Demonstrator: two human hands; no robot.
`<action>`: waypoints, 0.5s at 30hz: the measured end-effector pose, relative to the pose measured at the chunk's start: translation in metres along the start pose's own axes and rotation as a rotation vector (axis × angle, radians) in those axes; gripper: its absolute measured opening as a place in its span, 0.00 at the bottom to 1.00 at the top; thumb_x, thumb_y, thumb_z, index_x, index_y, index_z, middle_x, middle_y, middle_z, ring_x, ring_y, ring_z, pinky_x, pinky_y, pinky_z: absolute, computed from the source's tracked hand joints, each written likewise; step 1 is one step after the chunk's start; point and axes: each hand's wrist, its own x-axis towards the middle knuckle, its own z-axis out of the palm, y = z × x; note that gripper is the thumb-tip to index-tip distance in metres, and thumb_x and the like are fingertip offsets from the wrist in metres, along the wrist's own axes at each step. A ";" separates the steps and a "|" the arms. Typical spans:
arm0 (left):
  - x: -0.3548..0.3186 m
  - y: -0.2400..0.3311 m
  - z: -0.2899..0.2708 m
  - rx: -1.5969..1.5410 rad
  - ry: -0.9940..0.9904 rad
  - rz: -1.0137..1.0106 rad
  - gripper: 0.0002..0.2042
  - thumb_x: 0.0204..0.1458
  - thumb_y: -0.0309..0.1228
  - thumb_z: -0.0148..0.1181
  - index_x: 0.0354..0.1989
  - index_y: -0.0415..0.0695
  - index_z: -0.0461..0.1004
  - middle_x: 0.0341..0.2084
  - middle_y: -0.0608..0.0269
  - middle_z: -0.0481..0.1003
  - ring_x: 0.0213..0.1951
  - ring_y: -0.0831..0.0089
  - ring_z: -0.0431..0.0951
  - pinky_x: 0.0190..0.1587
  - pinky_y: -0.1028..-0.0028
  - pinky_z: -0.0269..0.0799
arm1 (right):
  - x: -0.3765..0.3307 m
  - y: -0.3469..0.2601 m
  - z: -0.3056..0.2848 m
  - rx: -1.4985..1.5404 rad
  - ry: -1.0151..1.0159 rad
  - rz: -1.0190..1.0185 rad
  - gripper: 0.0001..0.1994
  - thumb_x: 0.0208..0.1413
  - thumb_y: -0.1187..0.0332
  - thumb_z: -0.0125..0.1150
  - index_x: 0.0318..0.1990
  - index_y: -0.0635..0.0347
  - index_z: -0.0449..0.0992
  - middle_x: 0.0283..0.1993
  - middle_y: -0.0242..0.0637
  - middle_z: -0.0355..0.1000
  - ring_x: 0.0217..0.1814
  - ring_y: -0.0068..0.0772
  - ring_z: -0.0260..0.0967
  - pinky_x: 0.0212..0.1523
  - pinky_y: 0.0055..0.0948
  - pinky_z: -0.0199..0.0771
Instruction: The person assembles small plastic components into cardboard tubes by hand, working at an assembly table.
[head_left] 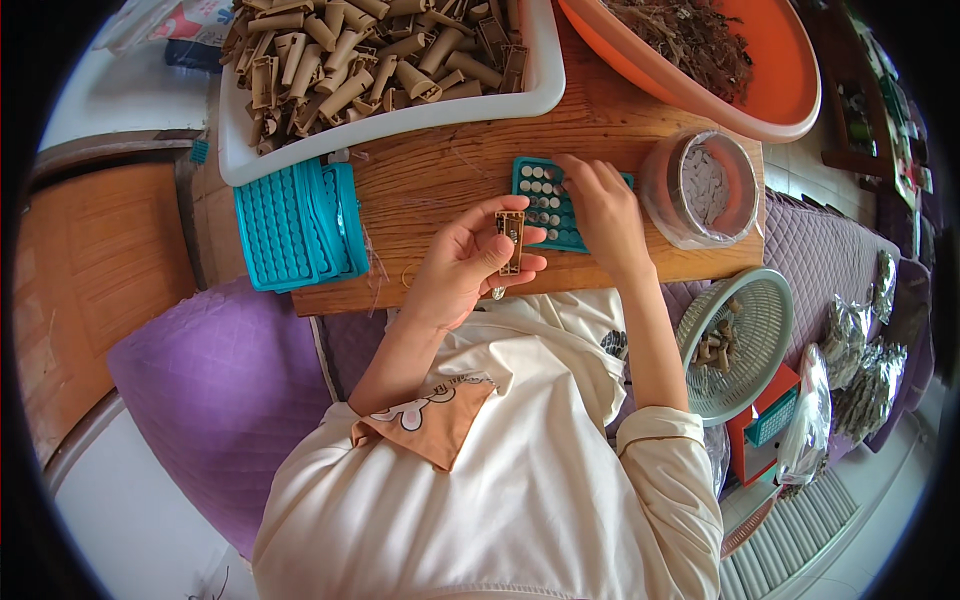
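Tan casing (510,243): held near the table's near edge, just beside the teal tray (568,245); open face turned up, small metal-looking parts inside.
Left hand (463,265): closed on the casing, thumb across the front, fingers behind and reaching past its right edge.
Right hand (608,215): laid over the tray's right part, fingers bent down; cannot tell how far apart at the tips, or whether pinching anything.
Casing's progress: apparently part-fitted, judging by the inner parts; probably unfinished, with the face uncovered.
White discs (533,187): set in rows in the tray; cannot count those under the hand.
Heaped casings (345,95): piled high in the white basin (400,128), suggesting much left.
Colander (770,310): right of the lap, holding only a few tan pieces (715,345).
Lined tub (655,185): just right of the tray, holding whitish bits.
Orange basin (790,75): beyond the tub, filled with brown, tangled scraps.
Stacked teal trays (285,230): at the table's left edge, beside loose threads (375,255).
In the way: crowded closely by tub and tray on the right; hidden partly by the right hand.
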 end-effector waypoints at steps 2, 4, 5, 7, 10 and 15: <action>0.000 0.000 0.001 0.040 0.021 0.010 0.19 0.50 0.30 0.52 0.51 0.42 0.59 0.40 0.54 0.70 0.35 0.68 0.75 0.37 0.74 0.74 | -0.003 -0.012 -0.006 0.131 0.107 0.029 0.16 0.37 0.80 0.54 0.38 0.59 0.68 0.28 0.37 0.67 0.31 0.38 0.66 0.29 0.31 0.68; 0.000 -0.001 0.003 0.049 0.038 0.023 0.19 0.50 0.29 0.52 0.50 0.41 0.59 0.39 0.55 0.70 0.35 0.70 0.75 0.38 0.75 0.73 | -0.013 -0.031 -0.012 0.259 0.210 0.060 0.17 0.35 0.81 0.56 0.38 0.59 0.68 0.29 0.38 0.68 0.31 0.37 0.67 0.29 0.30 0.69; 0.000 -0.002 0.004 0.061 0.053 0.034 0.18 0.50 0.28 0.52 0.50 0.40 0.60 0.38 0.57 0.70 0.35 0.71 0.74 0.39 0.75 0.73 | -0.019 -0.043 -0.014 0.311 0.239 0.009 0.16 0.36 0.82 0.57 0.38 0.61 0.69 0.28 0.39 0.69 0.31 0.36 0.69 0.30 0.29 0.69; 0.002 -0.009 0.004 0.056 0.035 0.055 0.17 0.50 0.26 0.50 0.49 0.39 0.60 0.36 0.59 0.70 0.35 0.72 0.74 0.39 0.76 0.72 | -0.020 -0.055 -0.011 0.359 0.272 -0.039 0.15 0.37 0.83 0.57 0.37 0.63 0.69 0.27 0.40 0.70 0.31 0.35 0.70 0.32 0.27 0.70; 0.003 -0.010 0.001 0.091 0.046 0.061 0.15 0.52 0.25 0.47 0.48 0.38 0.59 0.34 0.62 0.70 0.36 0.75 0.74 0.40 0.77 0.72 | -0.018 -0.059 -0.007 0.263 0.239 -0.220 0.12 0.38 0.83 0.57 0.33 0.64 0.70 0.27 0.39 0.71 0.32 0.35 0.70 0.32 0.27 0.70; -0.002 -0.011 -0.007 0.137 0.072 -0.002 0.13 0.54 0.28 0.44 0.47 0.39 0.60 0.35 0.61 0.70 0.35 0.74 0.74 0.39 0.77 0.71 | -0.021 -0.042 -0.008 0.418 0.068 0.072 0.09 0.40 0.77 0.57 0.33 0.61 0.71 0.30 0.38 0.71 0.33 0.36 0.68 0.30 0.29 0.69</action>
